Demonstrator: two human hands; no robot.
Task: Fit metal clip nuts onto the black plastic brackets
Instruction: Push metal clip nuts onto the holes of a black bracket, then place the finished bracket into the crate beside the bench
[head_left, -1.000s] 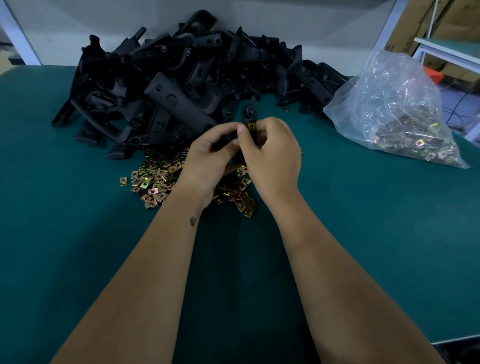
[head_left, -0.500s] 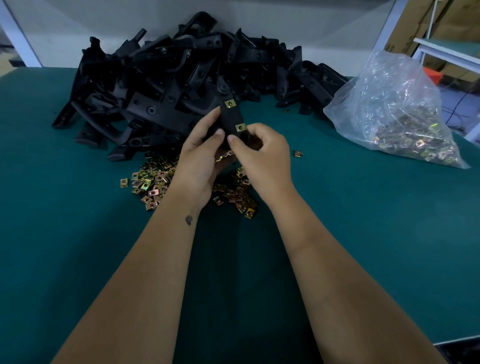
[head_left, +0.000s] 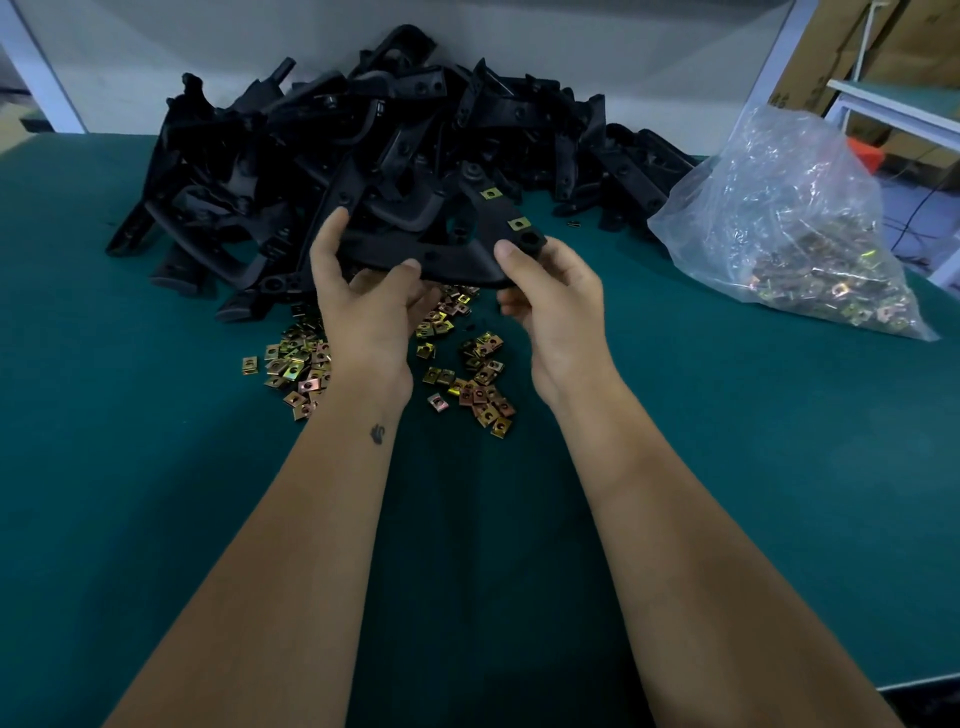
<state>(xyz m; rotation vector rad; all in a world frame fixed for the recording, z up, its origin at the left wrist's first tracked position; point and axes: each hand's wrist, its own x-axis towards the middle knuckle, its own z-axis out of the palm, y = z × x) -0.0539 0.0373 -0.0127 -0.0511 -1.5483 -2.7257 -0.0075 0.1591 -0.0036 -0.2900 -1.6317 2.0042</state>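
Observation:
A black plastic bracket (head_left: 447, 249) hangs above the green table, held flat between both hands. Two brass-coloured clip nuts sit on its right arm, one (head_left: 491, 194) farther away and one (head_left: 518, 224) near the end. My left hand (head_left: 363, 291) grips the bracket's left part, fingers over the top and thumb underneath. My right hand (head_left: 550, 296) holds the right end with the thumb on top beside the nearer nut. Loose clip nuts (head_left: 306, 364) lie scattered on the table under my hands.
A large heap of black brackets (head_left: 363, 135) fills the back of the green table (head_left: 156, 493). A clear plastic bag of clip nuts (head_left: 795, 223) lies at the right. White shelf frames and cardboard boxes stand beyond the table's right edge.
The bracket has been turned from upright to lying flat and spread wide between my hands. My hands have moved apart, and two fitted nuts now face up.

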